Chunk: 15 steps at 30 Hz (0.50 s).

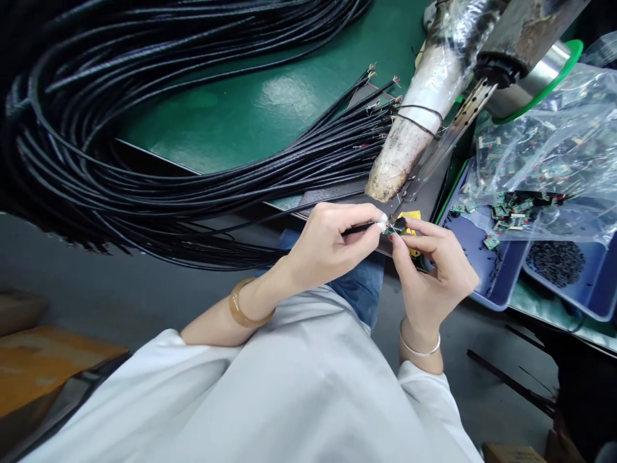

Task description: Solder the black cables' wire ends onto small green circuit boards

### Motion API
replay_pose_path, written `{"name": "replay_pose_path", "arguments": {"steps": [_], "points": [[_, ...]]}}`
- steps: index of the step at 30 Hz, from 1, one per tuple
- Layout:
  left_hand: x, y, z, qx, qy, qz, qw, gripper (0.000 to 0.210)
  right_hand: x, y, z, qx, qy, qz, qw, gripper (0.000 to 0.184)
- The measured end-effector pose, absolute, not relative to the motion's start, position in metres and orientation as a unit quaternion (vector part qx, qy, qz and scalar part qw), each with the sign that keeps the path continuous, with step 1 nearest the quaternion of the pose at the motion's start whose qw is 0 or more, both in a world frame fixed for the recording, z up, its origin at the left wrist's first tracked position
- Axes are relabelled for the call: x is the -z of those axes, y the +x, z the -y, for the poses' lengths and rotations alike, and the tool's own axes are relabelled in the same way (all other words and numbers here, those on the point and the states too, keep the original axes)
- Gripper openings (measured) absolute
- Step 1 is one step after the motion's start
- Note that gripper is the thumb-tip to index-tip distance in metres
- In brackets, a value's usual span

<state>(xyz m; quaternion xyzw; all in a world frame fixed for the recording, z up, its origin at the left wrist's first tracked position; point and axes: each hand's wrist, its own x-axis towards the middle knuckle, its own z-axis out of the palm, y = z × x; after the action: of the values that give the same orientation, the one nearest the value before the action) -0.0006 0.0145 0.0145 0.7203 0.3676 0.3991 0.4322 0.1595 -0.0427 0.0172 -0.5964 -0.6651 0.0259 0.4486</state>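
Note:
My left hand [340,238] is closed in a pinch on the end of a black cable [355,229], with white wrapping on a fingertip. My right hand [431,270] pinches a small green circuit board [398,226] that has a dark part on it. Cable end and board meet between the fingertips; whether the wires touch the board I cannot make out. Just above hangs a soldering iron [450,132], its tip pointing down close to the board. A yellow piece [411,217] lies behind my right fingers.
A large bundle of black cables [216,173] with stripped, coloured ends covers the left of the green table [207,116]. A wrapped white duct [409,135] and a solder reel [535,80] stand at the back. Blue trays [504,276] and a plastic bag of circuit boards [544,148] lie right.

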Motion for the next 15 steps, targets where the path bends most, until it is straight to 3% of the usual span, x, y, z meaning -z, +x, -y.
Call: {"name": "replay_pose_path", "arguments": {"steps": [4, 15], "points": [[-0.015, -0.002, -0.016, -0.397, 0.728, -0.352, 0.434, 0.014, -0.019, 0.158, 0.043, -0.015, -0.593, 0.668, 0.450, 0.013], [-0.018, -0.001, -0.018, -0.358, 0.637, -0.366, 0.577, 0.021, -0.016, 0.158, 0.054, 0.021, -0.583, 0.684, 0.437, 0.017]]}}
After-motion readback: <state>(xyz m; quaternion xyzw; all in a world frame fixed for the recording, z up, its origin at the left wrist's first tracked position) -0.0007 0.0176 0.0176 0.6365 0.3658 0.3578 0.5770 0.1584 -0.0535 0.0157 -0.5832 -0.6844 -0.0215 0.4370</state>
